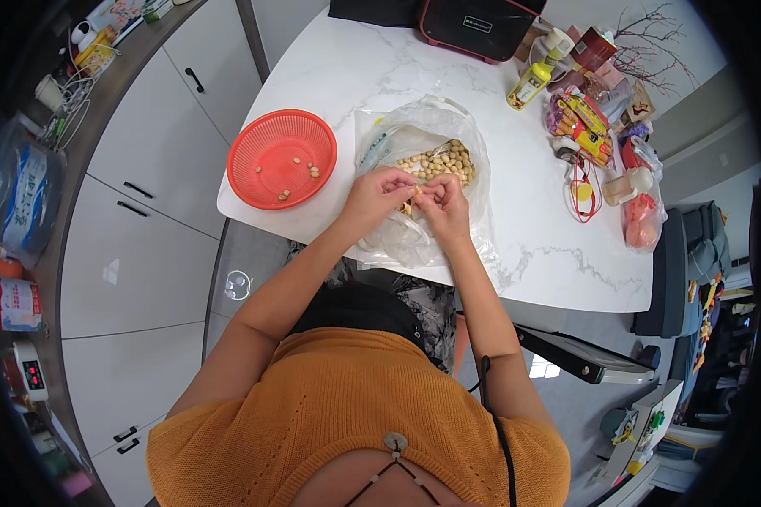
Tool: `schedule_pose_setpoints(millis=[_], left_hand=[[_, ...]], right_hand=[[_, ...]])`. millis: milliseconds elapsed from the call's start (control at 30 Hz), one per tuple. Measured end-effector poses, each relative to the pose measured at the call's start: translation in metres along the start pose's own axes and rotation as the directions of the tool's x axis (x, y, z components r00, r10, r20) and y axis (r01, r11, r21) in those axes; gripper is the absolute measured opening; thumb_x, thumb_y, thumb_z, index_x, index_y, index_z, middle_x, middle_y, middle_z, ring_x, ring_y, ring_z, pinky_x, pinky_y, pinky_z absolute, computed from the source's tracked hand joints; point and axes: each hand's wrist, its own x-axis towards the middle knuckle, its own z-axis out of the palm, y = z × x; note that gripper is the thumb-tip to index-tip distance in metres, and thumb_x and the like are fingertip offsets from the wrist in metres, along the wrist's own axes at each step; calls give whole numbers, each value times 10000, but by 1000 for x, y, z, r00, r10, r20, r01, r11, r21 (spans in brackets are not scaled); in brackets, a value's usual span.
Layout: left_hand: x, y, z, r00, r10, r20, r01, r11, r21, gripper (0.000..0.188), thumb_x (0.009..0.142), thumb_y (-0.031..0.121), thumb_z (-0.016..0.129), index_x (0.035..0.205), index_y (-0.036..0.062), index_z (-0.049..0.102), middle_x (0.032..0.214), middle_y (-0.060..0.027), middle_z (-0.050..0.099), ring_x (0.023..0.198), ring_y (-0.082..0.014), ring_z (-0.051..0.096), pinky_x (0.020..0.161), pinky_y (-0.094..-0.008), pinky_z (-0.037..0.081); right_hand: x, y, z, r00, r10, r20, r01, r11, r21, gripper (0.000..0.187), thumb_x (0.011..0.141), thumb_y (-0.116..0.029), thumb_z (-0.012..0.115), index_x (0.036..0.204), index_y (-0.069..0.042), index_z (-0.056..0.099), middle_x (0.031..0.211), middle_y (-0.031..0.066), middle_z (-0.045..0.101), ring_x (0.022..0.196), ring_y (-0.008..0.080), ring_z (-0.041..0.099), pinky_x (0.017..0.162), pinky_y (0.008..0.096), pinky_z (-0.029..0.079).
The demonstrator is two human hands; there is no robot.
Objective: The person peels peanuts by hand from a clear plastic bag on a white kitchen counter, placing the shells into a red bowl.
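My left hand (379, 196) and my right hand (445, 206) meet above an open clear plastic bag (469, 127). Their fingertips are pinched together on a small pale-yellow nut (418, 191), partly hidden by the fingers. Many tan, round nuts (455, 157) lie in the bag, just beyond my hands; their exact kind is hard to tell. To the left stands a red plastic colander (242, 152), with several pale nuts (314, 171) scattered on its bottom.
The white marbled table (550, 262) carries a yellow bottle (530, 84), snack packets (579, 122), a red cord (585, 194) and bagged red fruit (641, 221) on the right. A dark red-and-black box (473, 29) stands at the back. White cabinets (135, 253) line the left.
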Motion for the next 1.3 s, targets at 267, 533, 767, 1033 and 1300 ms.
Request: schedule_pose_setpoints(millis=[267,533,767,1033,1300], left_hand=[[3,-3,1,999,-20,34,23,995,-99,78,860,41,566,921,-7,571,826,-33,610,702,-48,552,626,-175,453],[1,-1,6,998,-55,36,60,989,-134,54,862,40,561,890,-6,568,800,-24,597,667,-45,531,608,-175,446],[3,-3,3,993,-109,36,113,984,-135,44,858,43,564,872,3,574,799,-21,597,675,-44,529,605,-178,444],[3,-7,1,982,-184,47,190,956,-222,45,875,67,542,870,36,573,760,-6,593,635,-34,498,573,-162,404],[0,-6,6,988,-151,24,152,952,-266,74,884,62,521,941,35,560,795,-3,587,672,-36,514,587,-158,403]], right_hand=[[-1,-13,2,978,-196,66,202,831,-519,110,835,-108,587,912,-34,565,801,82,582,700,172,588,609,275,455],[-4,-17,5,983,-158,93,182,791,-584,215,908,-242,472,891,-46,559,794,129,560,720,307,574,621,347,451],[-2,-16,3,988,-74,135,136,825,-548,264,920,-282,440,885,-49,560,755,140,553,708,311,569,631,351,442],[-1,-15,2,990,-15,141,85,859,-504,294,927,-277,419,812,-26,521,686,139,522,634,275,521,604,332,420],[0,-8,-1,992,26,125,23,926,-378,315,944,-278,410,810,-15,520,660,83,513,615,162,487,603,280,407]])
